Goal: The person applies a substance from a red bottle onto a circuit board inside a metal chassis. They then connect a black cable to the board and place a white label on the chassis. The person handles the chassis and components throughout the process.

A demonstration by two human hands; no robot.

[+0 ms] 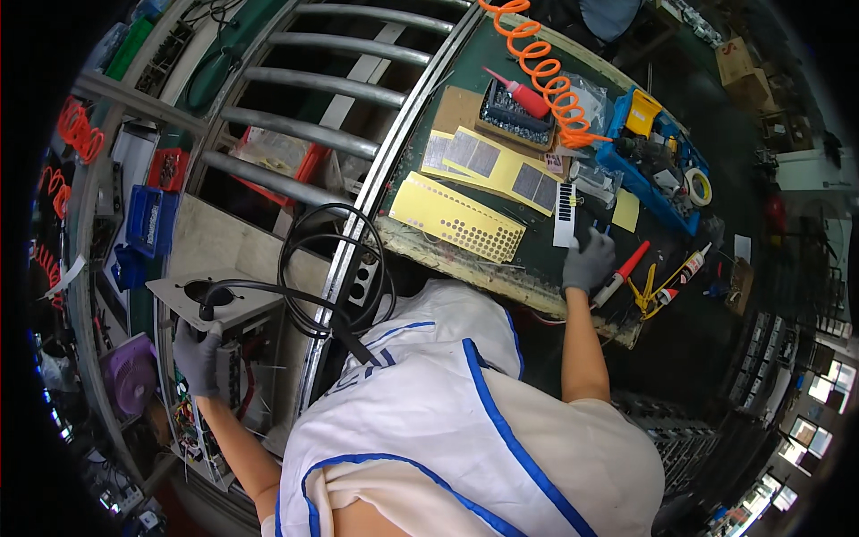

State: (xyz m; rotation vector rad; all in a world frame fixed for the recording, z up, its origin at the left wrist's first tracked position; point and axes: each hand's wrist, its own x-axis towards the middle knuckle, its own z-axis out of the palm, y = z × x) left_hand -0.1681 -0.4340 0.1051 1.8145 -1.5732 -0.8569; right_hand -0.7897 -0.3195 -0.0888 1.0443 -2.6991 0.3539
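My left hand (196, 360), in a grey glove, grips the front edge of a metal casing (234, 309). The casing has a round hole in its top plate, and wires and boards show inside its open side. A thick black cable (259, 285) runs over the top plate to a coil beside it. Over the green workbench, my right hand (590, 260), gloved too, has its fingers curled at a thin blue pen-like stick (608, 230); its lower part is hidden. Beside this hand lies a white label strip with black bars (565, 215).
Yellow label sheets (459, 219) lie on the bench, behind them a bin of screws (516, 116) with a red bottle. An orange coiled hose (546, 67) hangs above. Rightward are a blue parts tray (658, 170), a red-handled tool (623, 272) and yellow pliers (643, 292). A roller conveyor (327, 85) runs leftward.
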